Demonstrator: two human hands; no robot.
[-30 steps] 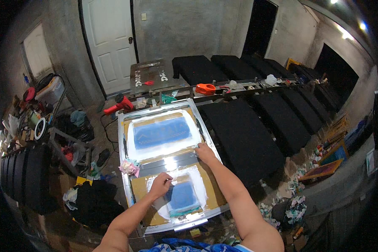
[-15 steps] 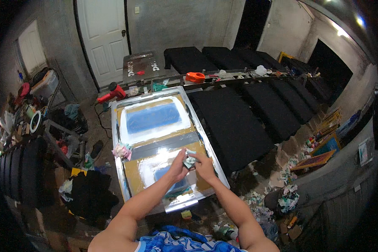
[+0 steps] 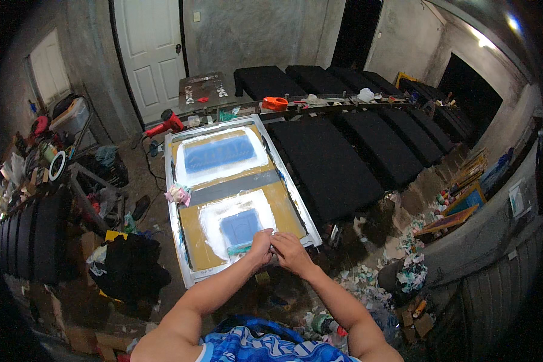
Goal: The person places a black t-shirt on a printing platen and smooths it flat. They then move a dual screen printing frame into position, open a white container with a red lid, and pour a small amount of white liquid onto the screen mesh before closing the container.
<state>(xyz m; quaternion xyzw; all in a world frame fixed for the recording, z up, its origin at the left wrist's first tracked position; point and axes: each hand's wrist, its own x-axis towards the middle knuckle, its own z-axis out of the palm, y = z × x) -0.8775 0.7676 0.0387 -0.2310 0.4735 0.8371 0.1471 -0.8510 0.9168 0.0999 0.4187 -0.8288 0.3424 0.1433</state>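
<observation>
A silver-framed printing screen (image 3: 173, 235) lies on the bench, with two blue panels (image 3: 222, 151) edged in white on a mustard-brown surface and a grey band between them. Over the lower panel's near right corner, my left hand (image 3: 260, 247) and my right hand (image 3: 288, 250) meet with closed fingers; what they hold between them is hidden. A pink and white crumpled wad (image 3: 178, 193) rests on the frame's left side.
Black-covered boards (image 3: 320, 163) stand in two rows at the right and back. A red heat gun (image 3: 166, 125) and orange container (image 3: 274, 104) are beyond the screen. Left are a cluttered shelf (image 3: 45, 148) and a black cloth heap (image 3: 127, 265); scraps (image 3: 413, 271) litter the right.
My hands started apart, came together around a pale crumpled piece, and moved toward the screen's near edge, where the piece is now hidden. The view shifted, so the screen appears higher.
</observation>
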